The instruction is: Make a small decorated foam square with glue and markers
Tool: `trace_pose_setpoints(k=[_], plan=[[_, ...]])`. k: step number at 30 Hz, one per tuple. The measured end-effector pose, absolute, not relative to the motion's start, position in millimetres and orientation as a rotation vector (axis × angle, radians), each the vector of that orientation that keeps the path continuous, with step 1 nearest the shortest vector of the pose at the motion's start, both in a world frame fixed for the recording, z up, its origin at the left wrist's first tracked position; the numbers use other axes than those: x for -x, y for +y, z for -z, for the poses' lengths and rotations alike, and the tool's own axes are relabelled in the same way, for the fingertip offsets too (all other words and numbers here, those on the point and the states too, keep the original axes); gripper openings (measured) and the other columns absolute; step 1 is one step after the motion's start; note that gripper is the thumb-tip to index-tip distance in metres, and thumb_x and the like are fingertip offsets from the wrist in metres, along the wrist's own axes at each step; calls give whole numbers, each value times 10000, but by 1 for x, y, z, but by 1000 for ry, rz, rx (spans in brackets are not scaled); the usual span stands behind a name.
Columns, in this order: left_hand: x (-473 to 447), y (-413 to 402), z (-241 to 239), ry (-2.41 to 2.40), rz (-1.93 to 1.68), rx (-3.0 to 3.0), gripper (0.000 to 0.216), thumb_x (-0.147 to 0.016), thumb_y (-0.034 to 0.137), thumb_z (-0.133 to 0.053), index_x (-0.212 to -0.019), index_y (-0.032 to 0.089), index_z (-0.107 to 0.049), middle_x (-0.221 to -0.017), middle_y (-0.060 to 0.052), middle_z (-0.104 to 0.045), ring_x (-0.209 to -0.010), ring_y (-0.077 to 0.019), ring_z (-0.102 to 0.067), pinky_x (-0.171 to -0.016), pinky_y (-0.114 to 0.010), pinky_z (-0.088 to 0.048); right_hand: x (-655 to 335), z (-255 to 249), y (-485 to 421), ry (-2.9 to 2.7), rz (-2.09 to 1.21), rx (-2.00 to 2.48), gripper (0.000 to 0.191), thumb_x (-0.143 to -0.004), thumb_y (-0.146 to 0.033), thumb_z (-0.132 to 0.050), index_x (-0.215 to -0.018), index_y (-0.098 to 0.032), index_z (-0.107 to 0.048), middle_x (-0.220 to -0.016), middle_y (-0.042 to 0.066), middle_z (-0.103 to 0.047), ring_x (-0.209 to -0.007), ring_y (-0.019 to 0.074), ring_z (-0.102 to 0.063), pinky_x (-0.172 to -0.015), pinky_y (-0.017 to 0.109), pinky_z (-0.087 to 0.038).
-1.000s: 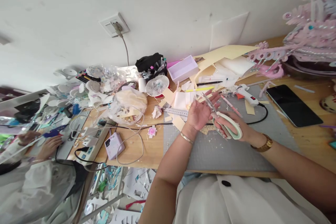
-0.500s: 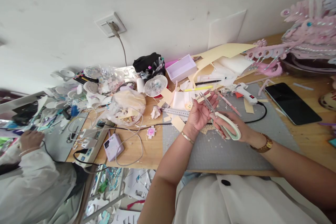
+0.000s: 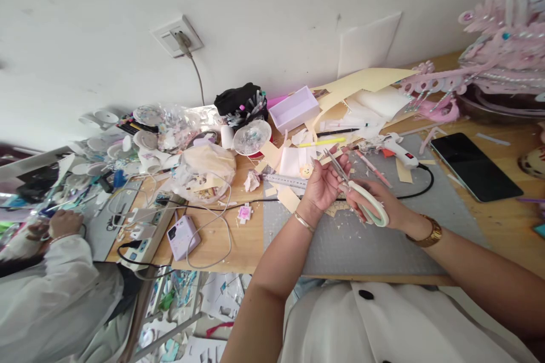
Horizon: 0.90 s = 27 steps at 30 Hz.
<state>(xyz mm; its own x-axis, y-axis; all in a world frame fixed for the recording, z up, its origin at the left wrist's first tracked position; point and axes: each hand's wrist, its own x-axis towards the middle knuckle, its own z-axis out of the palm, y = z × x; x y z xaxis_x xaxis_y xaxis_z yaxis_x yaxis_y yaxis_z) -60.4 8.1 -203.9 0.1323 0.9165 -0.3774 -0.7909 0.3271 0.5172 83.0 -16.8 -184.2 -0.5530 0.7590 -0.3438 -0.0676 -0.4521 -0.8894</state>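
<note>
My right hand (image 3: 368, 201) is wrapped round the handles of a pair of scissors (image 3: 360, 190) with pale green-white grips. Their metal blades point up and left, across the fingers of my left hand (image 3: 324, 184). That hand is palm up, its thumb apart from its loosely bent fingers; anything small in it is too hard to make out. A narrow cream strip (image 3: 335, 154) shows by the blade tips. Close to my left thumb lies a small yellow piece with a smiling face (image 3: 305, 171). Under both hands is a grey cutting mat (image 3: 366, 255) with scattered cream scraps.
A ruler (image 3: 285, 180), a yellow pen (image 3: 326, 142) and a pink pen (image 3: 374, 170) lie around my hands. A white glue gun (image 3: 400, 153) and black phone (image 3: 474, 167) are at right. Cables cross the table near a lilac device (image 3: 183, 237). At far left, a co-worker's hand (image 3: 66, 222) works.
The scissor blades have shifted slightly across my left fingers. My hands stay almost in place. The co-worker's hand at far left has moved slightly to the right.
</note>
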Motion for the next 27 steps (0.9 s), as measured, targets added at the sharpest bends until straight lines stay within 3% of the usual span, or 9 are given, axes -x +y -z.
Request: trace_pose_setpoints(k=[13,18,27], plan=[[62,10,210,758,-1221,-236,526,-1016,598,-368,-1210,207,-661,-1278,-119,-690,-1235,-227,-646,-1087,-364,-494,-82,180,-17,-1205,-2028,1097,380,-651,-470,-809,-757,-207,-555,-527,-47,-569,-372,94,-494,-363,228,-414],[62,10,212,727,-1229,-245,534,-1042,558,-308,-1202,195,-664,-1256,-122,-701,-1220,-217,-655,-1074,-349,-500,-82,180,-17,-1216,-2018,1121,373,-631,-424,-822,-761,-208,-547,-530,-59,-570,-371,87,-496,-363,217,-412],[62,10,209,774,-1219,-217,513,-1019,580,-386,-1222,200,-664,-1323,-119,-670,-1297,-234,-605,-1097,-363,-489,-81,182,-16,-1215,-2019,1153,361,-646,-409,-819,-745,-211,-534,-533,-68,-571,-370,80,-499,-357,204,-416]])
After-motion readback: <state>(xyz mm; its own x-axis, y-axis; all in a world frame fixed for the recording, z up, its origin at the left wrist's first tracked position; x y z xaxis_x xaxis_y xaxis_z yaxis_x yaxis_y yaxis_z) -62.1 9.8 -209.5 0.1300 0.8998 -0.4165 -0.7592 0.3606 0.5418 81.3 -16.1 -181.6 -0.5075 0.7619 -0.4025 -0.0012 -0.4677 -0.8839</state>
